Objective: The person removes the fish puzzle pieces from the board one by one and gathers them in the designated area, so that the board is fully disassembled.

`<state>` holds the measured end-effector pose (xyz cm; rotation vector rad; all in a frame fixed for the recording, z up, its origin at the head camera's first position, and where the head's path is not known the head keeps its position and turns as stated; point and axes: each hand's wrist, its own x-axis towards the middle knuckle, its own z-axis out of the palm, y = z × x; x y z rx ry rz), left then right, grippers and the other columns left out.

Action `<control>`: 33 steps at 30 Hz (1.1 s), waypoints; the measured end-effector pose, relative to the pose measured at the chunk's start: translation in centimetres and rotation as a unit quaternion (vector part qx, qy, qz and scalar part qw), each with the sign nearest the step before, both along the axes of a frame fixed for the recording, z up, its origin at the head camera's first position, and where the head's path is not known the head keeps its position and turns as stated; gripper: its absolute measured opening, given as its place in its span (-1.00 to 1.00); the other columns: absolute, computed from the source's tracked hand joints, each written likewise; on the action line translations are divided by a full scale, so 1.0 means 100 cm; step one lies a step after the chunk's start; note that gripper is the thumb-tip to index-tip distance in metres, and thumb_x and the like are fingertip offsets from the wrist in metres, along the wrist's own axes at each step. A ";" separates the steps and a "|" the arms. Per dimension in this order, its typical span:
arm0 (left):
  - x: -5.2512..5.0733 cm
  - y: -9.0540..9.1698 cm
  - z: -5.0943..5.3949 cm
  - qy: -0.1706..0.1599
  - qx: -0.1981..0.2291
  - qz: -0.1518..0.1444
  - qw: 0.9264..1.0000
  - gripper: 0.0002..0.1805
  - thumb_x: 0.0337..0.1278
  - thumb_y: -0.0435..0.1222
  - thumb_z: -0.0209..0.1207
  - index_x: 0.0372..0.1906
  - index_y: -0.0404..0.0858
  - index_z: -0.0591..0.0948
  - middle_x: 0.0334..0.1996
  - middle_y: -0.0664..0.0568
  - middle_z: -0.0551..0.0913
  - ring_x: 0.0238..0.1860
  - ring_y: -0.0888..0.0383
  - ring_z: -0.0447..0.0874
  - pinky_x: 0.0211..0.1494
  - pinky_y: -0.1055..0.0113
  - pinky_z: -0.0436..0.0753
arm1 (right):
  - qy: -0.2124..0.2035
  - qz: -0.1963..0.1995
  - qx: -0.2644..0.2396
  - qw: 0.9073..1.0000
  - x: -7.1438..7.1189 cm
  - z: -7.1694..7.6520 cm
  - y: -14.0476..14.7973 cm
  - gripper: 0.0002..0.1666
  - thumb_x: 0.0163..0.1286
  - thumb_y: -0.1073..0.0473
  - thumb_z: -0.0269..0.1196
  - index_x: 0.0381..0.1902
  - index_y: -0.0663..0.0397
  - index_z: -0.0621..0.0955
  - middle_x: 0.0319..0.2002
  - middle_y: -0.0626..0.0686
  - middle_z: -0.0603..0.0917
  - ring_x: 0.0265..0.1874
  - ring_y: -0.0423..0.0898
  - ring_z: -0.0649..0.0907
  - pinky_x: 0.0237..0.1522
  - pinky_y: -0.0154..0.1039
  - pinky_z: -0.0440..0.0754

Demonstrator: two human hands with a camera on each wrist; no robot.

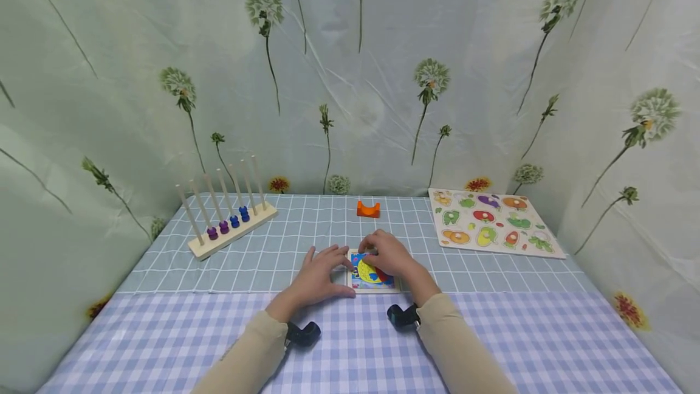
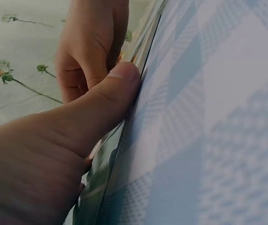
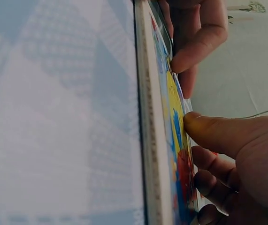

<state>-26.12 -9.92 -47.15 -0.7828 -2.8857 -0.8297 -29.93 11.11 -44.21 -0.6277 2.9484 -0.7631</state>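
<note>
Bending both hands over a small puzzle (image 1: 377,290), lying flat on the cloth-covered counter (image 1: 306,224). Probably handling as light and stiff, looking wooden and tray-like, with some slipperiness coming from the glossy printed face; hardly seeming fragile, but likely sliding easily over cloth if pushed from one side only. Calling for holding by the pale frame at opposite edges, and for taking the thin yellow piece (image 1: 367,272) by the rim rather than pressing on its flat middle. Spreading the left hand (image 1: 319,272) loosely around the left side, thumb lying by the near left corner and fingers reaching the farther part of that edge; leaving this grip wide, curling around nothing. Bringing the right hand (image 1: 389,254) over the upper right part, curling the fingers and touching down with the thumb near the yellow piece; not being able to tell whether or not pinching anything in this grip. Finding the puzzle thus just right of the left grip and directly beneath the right one, well nearer than the orange block (image 1: 368,211).
</note>
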 end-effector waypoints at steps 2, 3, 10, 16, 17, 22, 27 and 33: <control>0.000 -0.001 0.000 -0.004 0.006 -0.003 1.000 -0.56 -0.15 0.18 0.46 -0.15 0.11 0.68 0.46 0.02 0.41 0.53 -0.15 0.23 0.49 -0.48 -0.15 | -0.001 0.000 -0.003 1.000 0.000 0.000 0.000 -0.86 0.30 0.17 0.36 -0.17 -0.09 0.69 -0.15 0.00 0.60 -0.16 -0.07 0.57 0.06 -0.06 0.59; 0.001 -0.001 0.000 -0.005 0.008 -0.004 1.000 -0.56 -0.15 0.18 0.47 -0.15 0.10 0.69 0.46 0.02 0.41 0.53 -0.15 0.23 0.50 -0.48 -0.16 | -0.002 0.000 -0.005 1.000 0.000 0.000 0.000 -0.86 0.31 0.18 0.35 -0.17 -0.08 0.69 -0.15 0.01 0.59 -0.16 -0.07 0.56 0.05 -0.06 0.59; 0.000 -0.003 0.000 -0.011 0.003 -0.010 1.000 -0.54 -0.10 0.17 0.44 -0.05 0.11 0.71 0.47 0.03 0.40 0.54 -0.14 0.21 0.50 -0.48 -0.17 | -0.005 0.008 0.007 1.000 0.000 0.002 -0.001 -0.87 0.33 0.19 0.32 -0.16 -0.08 0.67 -0.16 0.02 0.57 -0.17 -0.06 0.53 0.02 -0.08 0.58; 0.002 -0.002 0.002 -0.012 -0.001 -0.016 1.000 -0.53 -0.05 0.14 0.43 0.01 0.11 0.73 0.46 0.02 0.41 0.55 -0.16 0.20 0.49 -0.49 -0.19 | -0.030 0.008 0.019 0.999 -0.001 0.003 -0.003 -0.88 0.32 0.15 0.36 -0.19 -0.15 0.66 -0.13 0.02 0.57 -0.13 -0.05 0.53 0.03 -0.04 0.58; 0.002 -0.002 0.002 -0.012 -0.003 -0.016 1.000 -0.53 -0.05 0.14 0.43 0.01 0.11 0.73 0.46 0.02 0.41 0.55 -0.16 0.20 0.49 -0.49 -0.19 | -0.033 0.008 0.022 0.999 -0.001 0.004 -0.003 -0.88 0.32 0.14 0.37 -0.19 -0.16 0.66 -0.13 0.02 0.57 -0.13 -0.05 0.52 0.03 -0.04 0.58; 0.003 -0.001 0.004 -0.013 0.002 -0.016 1.000 -0.54 -0.05 0.13 0.43 0.00 0.11 0.73 0.46 0.02 0.41 0.54 -0.17 0.20 0.49 -0.49 -0.18 | -0.041 0.007 0.038 0.998 -0.001 0.008 -0.006 -0.88 0.33 0.14 0.37 -0.19 -0.15 0.65 -0.12 0.02 0.56 -0.13 -0.05 0.51 0.02 -0.07 0.57; 0.003 -0.001 0.004 -0.013 0.002 -0.013 1.000 -0.55 -0.06 0.14 0.43 -0.02 0.11 0.73 0.46 0.03 0.42 0.54 -0.16 0.20 0.49 -0.50 -0.18 | -0.048 0.003 0.036 0.998 0.000 0.011 -0.008 -0.87 0.32 0.16 0.37 -0.19 -0.12 0.65 -0.14 0.03 0.56 -0.14 -0.04 0.50 0.02 -0.07 0.56; 0.004 -0.002 0.004 -0.013 0.006 -0.014 1.000 -0.55 -0.06 0.13 0.44 -0.02 0.09 0.74 0.45 0.02 0.42 0.54 -0.17 0.21 0.48 -0.50 -0.17 | -0.048 -0.005 0.033 0.998 0.000 0.007 -0.009 -0.87 0.31 0.16 0.37 -0.18 -0.15 0.68 -0.15 0.01 0.56 -0.14 -0.06 0.50 0.00 -0.11 0.55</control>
